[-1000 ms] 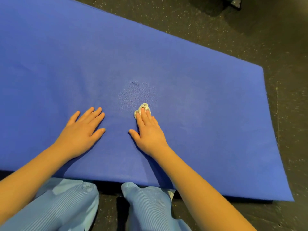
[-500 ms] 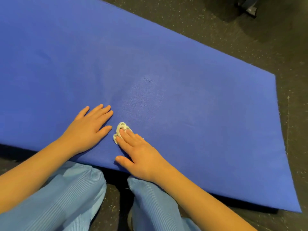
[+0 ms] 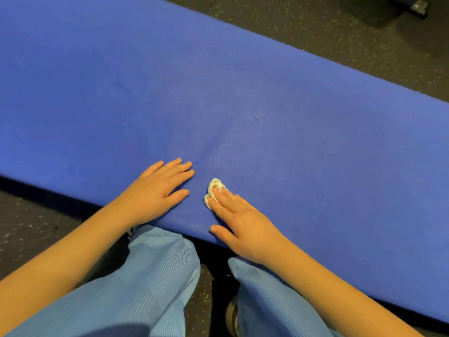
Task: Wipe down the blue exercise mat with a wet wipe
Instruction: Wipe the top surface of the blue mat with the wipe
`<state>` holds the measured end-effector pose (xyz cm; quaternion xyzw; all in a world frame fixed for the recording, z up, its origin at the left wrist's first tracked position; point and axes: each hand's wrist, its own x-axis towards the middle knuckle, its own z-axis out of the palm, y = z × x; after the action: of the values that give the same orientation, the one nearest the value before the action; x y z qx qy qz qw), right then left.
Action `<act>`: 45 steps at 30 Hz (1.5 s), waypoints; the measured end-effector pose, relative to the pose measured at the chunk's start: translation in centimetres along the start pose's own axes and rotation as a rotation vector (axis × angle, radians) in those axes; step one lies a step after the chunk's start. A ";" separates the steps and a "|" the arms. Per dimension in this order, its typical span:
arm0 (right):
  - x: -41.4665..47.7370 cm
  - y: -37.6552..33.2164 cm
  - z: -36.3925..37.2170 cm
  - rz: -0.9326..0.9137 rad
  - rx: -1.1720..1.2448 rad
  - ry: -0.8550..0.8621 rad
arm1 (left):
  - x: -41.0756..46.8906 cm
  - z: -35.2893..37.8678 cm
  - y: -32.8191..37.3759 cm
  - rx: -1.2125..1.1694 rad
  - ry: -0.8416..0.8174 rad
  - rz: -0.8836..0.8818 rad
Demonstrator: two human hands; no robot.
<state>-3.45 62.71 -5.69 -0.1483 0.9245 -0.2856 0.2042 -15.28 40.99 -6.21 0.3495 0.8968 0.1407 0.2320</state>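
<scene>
left hand point(image 3: 158, 190) flat on mat point(image 3: 243, 81), empty | right hand point(image 3: 243, 222) fingers point(image 3: 227, 197) straight, pressing wipe point(image 3: 214, 185) by near edge | open mat beyond

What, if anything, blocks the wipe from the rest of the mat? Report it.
Nothing visible. The right hand presses the wet wipe onto the blue mat, whose surface ahead shows only a small dark mark. The left hand rests to the wipe's left, not touching it.
</scene>
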 end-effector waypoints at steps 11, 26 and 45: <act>0.5 -2.5 1.9 -0.195 -0.271 0.120 | -5.8 -3.1 -5.1 0.019 -0.129 -0.084; -2.5 -1.2 -1.9 -0.045 -0.288 0.372 | -4.2 -3.0 -5.8 0.324 0.043 0.156; -15.2 3.6 -3.6 0.158 -0.171 0.534 | 0.1 2.0 6.2 0.134 0.035 0.382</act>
<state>7.62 73.22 -0.63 -0.0121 0.9749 -0.2188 -0.0380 -10.86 45.64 -5.34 0.5254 0.8254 0.1282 0.1617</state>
